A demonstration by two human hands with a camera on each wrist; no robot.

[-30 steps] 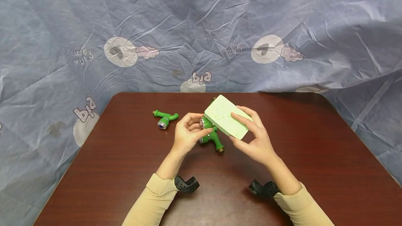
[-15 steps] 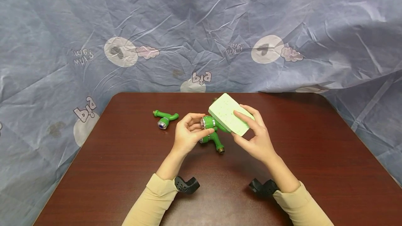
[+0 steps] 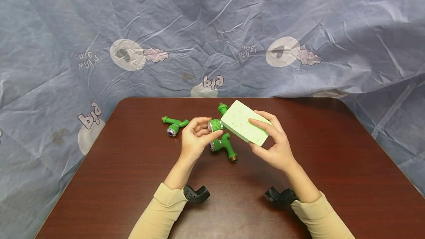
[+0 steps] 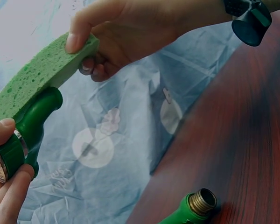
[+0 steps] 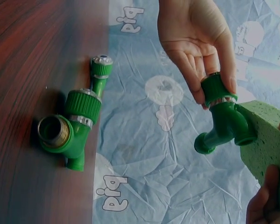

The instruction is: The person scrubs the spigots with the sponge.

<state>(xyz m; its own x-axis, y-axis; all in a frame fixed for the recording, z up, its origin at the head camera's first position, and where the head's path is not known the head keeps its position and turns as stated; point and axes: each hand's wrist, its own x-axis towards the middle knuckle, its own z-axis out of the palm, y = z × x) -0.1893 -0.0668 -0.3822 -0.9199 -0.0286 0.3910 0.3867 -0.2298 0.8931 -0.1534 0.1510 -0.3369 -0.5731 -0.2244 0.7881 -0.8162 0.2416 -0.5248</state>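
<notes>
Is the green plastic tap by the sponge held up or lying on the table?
Held up: left hand pinches the green plastic tap above the table.

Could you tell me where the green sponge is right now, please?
In the head view, the green sponge is above table centre, gripped by the right hand, touching the green tap the left hand holds.

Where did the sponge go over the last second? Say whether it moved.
Yes. The sponge in the right hand slid rightward, uncovering the held green tap, judged against the table's far edge.
</notes>
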